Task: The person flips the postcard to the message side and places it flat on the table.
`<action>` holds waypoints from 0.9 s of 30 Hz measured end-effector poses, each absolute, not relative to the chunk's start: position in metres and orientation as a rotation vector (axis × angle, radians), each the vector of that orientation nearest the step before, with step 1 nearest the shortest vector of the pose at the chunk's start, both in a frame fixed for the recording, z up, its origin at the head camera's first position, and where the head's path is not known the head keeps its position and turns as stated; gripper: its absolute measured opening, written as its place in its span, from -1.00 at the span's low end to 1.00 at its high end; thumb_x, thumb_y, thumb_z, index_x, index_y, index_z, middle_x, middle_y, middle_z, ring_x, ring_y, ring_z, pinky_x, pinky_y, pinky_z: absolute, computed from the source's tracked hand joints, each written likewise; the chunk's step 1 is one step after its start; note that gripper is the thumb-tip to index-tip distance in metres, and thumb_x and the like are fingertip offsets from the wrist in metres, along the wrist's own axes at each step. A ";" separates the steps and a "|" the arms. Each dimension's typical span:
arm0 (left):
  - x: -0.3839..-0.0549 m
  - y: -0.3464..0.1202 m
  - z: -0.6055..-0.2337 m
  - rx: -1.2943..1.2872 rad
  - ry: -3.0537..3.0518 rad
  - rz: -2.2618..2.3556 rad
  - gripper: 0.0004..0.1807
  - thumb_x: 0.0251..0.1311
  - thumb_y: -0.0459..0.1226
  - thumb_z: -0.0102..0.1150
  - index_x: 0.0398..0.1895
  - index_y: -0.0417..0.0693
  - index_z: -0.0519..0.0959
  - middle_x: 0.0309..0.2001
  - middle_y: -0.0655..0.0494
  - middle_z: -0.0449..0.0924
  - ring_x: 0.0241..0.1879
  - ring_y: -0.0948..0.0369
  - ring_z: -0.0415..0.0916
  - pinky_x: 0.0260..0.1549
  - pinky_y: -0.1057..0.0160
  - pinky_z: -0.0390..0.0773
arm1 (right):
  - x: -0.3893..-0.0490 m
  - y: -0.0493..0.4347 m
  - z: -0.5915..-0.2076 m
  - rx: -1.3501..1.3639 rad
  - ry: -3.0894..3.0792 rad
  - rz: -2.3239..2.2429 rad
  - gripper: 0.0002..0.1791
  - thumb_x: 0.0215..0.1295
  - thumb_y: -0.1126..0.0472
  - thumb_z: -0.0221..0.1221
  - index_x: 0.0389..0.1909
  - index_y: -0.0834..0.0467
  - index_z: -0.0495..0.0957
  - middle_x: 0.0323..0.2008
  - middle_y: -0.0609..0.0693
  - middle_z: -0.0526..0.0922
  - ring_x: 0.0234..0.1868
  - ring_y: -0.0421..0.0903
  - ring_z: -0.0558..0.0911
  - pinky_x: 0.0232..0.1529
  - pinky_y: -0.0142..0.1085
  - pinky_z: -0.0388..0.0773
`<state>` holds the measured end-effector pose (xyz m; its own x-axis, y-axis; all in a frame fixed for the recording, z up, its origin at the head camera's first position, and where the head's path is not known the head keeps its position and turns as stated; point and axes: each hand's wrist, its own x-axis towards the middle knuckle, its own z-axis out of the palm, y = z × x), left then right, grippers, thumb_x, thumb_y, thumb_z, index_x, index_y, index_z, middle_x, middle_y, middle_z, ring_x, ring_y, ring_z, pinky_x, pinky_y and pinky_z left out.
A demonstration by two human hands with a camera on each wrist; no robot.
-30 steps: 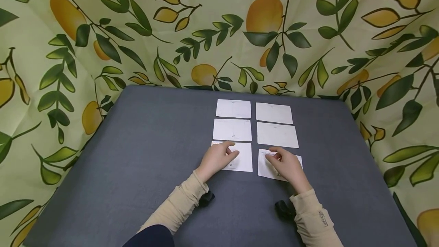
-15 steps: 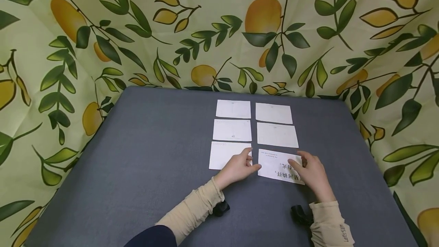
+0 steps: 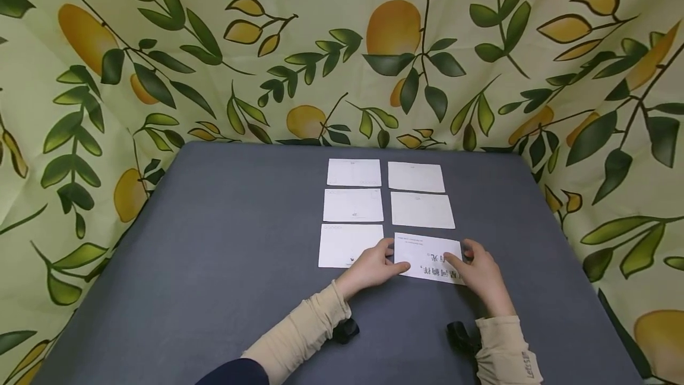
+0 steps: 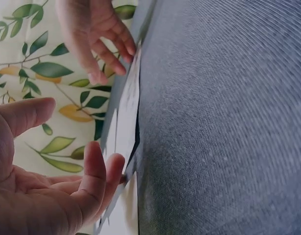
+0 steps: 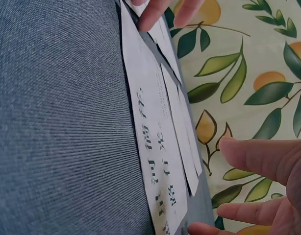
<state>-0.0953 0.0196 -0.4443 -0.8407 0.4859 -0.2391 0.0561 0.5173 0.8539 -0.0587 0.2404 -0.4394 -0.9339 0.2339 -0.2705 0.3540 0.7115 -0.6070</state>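
A white card printed with large dark characters lies on the table at the front right of a group of cards. My left hand is at its left edge, fingertips close to the table. Thumb and fingers stand well apart in the left wrist view. At the card's right edge is my right hand, its thumb over the print in the head view and its fingers just beyond the edge. A wide gap shows between that thumb and the fingers in the right wrist view. Left of the printed card, a mostly blank card is partly covered by my left hand.
Several more white cards, such as the far left card and the middle right card, lie in two columns behind. The grey cloth-covered table meets a curtain printed with leaves and fruit at its far edge.
Both hands have moved right from over the two front cards. They now flank the printed card, uncovering its characters. The right hand has come slightly closer to its right edge, and the view has shifted a little.
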 end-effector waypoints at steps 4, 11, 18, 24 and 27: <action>-0.096 0.021 -0.448 0.386 2.206 1.360 -0.27 0.16 -0.08 0.17 0.30 -0.30 0.22 0.07 -0.21 0.54 -0.10 0.11 0.60 -0.22 0.25 0.56 | -0.056 0.242 -0.439 0.505 2.726 -1.052 -0.17 0.25 0.02 0.09 0.32 0.50 0.03 0.11 0.53 0.31 0.11 0.37 0.40 0.03 0.12 0.41; -0.094 0.024 -0.453 0.279 2.027 1.520 -0.30 0.21 -0.10 0.11 0.31 -0.30 0.19 -0.04 -0.14 0.60 -0.19 0.13 0.56 -0.17 0.20 0.51 | -0.055 0.242 -0.443 0.540 2.706 -1.088 -0.19 0.24 0.02 0.12 0.32 0.45 0.05 0.12 0.49 0.34 0.10 0.34 0.42 -0.01 0.07 0.43; -0.090 0.028 -0.456 0.258 2.119 1.556 -0.30 0.20 -0.09 0.11 0.32 -0.28 0.21 0.18 -0.24 0.40 0.19 -0.05 0.39 0.11 0.00 0.43 | -0.056 0.238 -0.445 0.537 2.709 -1.114 -0.19 0.23 0.08 0.13 0.31 0.49 0.04 0.11 0.51 0.34 0.09 0.34 0.43 0.00 0.09 0.43; -0.091 0.027 -0.455 0.283 2.145 1.542 -0.31 0.19 -0.08 0.11 0.32 -0.23 0.23 0.28 -0.24 0.29 0.26 -0.11 0.30 0.11 -0.06 0.41 | -0.058 0.237 -0.444 0.525 2.727 -1.092 -0.20 0.23 0.08 0.12 0.30 0.51 0.05 0.08 0.52 0.36 0.05 0.34 0.46 -0.04 0.07 0.45; -0.092 0.027 -0.455 0.296 2.134 1.531 -0.32 0.19 -0.08 0.12 0.32 -0.22 0.24 0.26 -0.25 0.32 0.24 -0.10 0.32 0.08 -0.05 0.44 | -0.059 0.236 -0.444 0.516 2.724 -1.104 -0.20 0.24 0.07 0.11 0.30 0.51 0.05 0.08 0.51 0.37 0.04 0.33 0.47 -0.05 0.06 0.44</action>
<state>-0.0918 0.0271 -0.4553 -0.8545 0.4472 -0.2643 -0.1071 0.3461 0.9321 -0.0588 0.2356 -0.4439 -0.9281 0.2558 -0.2705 0.3720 0.6686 -0.6439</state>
